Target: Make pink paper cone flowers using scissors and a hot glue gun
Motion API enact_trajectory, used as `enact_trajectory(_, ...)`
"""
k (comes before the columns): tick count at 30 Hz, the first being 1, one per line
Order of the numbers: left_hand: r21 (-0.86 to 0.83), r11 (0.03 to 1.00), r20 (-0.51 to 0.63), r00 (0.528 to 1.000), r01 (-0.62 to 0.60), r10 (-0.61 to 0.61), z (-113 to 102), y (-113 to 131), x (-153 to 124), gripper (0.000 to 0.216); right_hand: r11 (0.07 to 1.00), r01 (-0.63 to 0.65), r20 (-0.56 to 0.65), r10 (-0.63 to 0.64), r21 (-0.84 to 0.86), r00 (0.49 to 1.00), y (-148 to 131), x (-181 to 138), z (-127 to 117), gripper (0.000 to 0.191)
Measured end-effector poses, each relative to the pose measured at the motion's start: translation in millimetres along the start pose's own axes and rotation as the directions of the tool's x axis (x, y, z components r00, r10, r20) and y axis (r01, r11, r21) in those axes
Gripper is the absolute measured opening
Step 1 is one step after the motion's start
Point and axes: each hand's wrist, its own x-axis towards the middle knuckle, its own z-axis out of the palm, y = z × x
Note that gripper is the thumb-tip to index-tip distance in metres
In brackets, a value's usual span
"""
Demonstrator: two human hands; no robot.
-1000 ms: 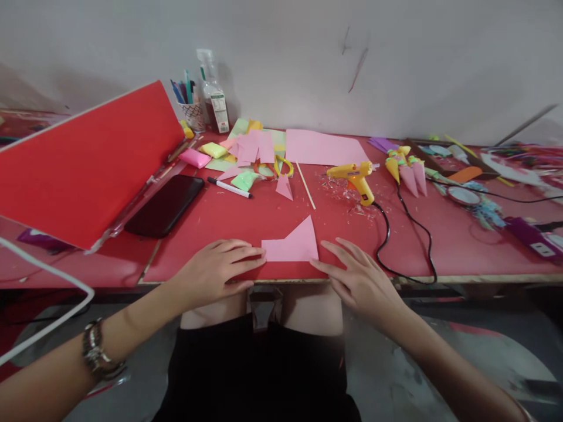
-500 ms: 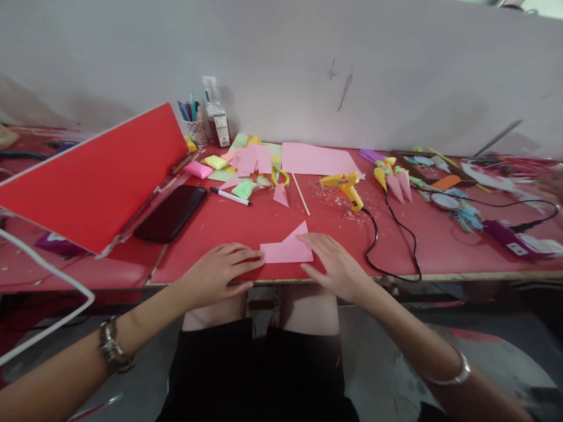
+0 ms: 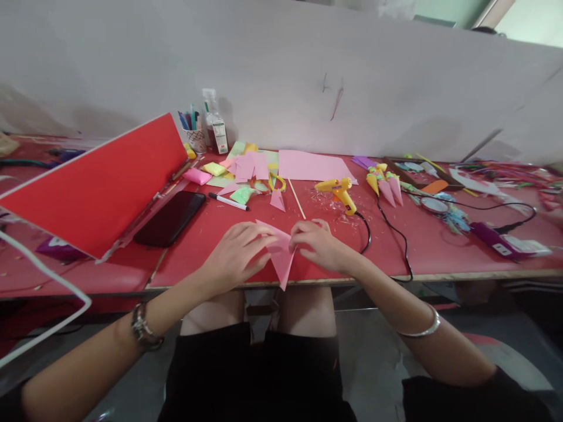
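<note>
A folded sheet of pink paper [image 3: 280,261] is between my hands at the table's front edge, its pointed end toward me. My left hand [image 3: 237,253] grips its left side, with thumb and fingers closing over the paper. On the other side, the bent fingers of my right hand [image 3: 319,245] pinch its right edge. Beyond them lie a small pink paper cone [image 3: 277,201], a thin wooden stick [image 3: 296,198] and yellow-handled scissors [image 3: 278,180]. A yellow glue gun [image 3: 338,192] rests to the right of these.
On the left, a red board [image 3: 105,181] leans above a black phone [image 3: 170,218]. A bottle [image 3: 216,126] and a pen cup [image 3: 194,139] stand by the wall. The glue gun's black cord [image 3: 398,237] reaches the front edge. Finished-looking paper cones [image 3: 389,189] lie right.
The pink paper lay flat with my hands resting at its sides. Now it is turned and lifted, its point toward me, and both hands have closed in on it.
</note>
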Motion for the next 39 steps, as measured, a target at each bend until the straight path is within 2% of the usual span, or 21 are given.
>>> enact_trajectory(2,0.042,0.999,0.072,0.997,-0.016,0.013,7.7,2.1,7.7,0.031,1.0,0.004,-0.049,-0.003,0.026,0.999,6.7,4.2,1.3,0.024)
enact_trajectory(5,0.067,0.997,0.194,0.98,0.035,-0.048,19.8,5.8,14.0,0.029,0.992,-0.01,-0.093,0.021,0.122,0.995,19.9,10.5,5.8,0.029)
enact_trajectory(8,0.071,0.991,0.287,0.949,0.114,-0.13,25.4,9.7,16.9,0.028,0.95,-0.098,-0.094,0.131,0.295,0.987,31.0,14.3,10.9,0.034)
enact_trajectory(11,0.094,0.979,0.321,0.926,0.178,-0.199,25.7,13.3,20.7,0.027,0.883,-0.232,-0.124,0.305,0.407,0.944,36.2,15.0,16.4,0.03)
enact_trajectory(17,0.208,0.956,0.343,0.9,0.208,-0.27,29.1,21.1,29.2,0.032,0.833,-0.22,-0.208,0.366,0.508,0.907,35.5,13.8,31.3,0.017)
enact_trajectory(25,0.276,0.939,0.39,0.87,0.203,-0.303,34.2,29.9,33.6,0.04,0.787,-0.315,-0.218,0.486,0.531,0.847,29.4,10.8,37.6,0.018)
enact_trajectory(30,0.273,0.939,0.378,0.874,0.21,-0.306,34.8,32.1,34.7,0.037,0.734,-0.285,-0.165,0.474,0.616,0.865,32.3,14.2,33.0,0.019)
enact_trajectory(34,0.276,0.94,0.398,0.866,0.201,-0.302,34.5,32.0,35.6,0.037,0.782,-0.299,-0.151,0.443,0.547,0.884,31.3,13.4,31.7,0.015)
enact_trajectory(39,0.279,0.94,0.413,0.859,0.199,-0.304,35.0,32.5,37.9,0.035,0.868,-0.333,-0.231,0.432,0.368,0.872,20.9,7.0,31.8,0.014)
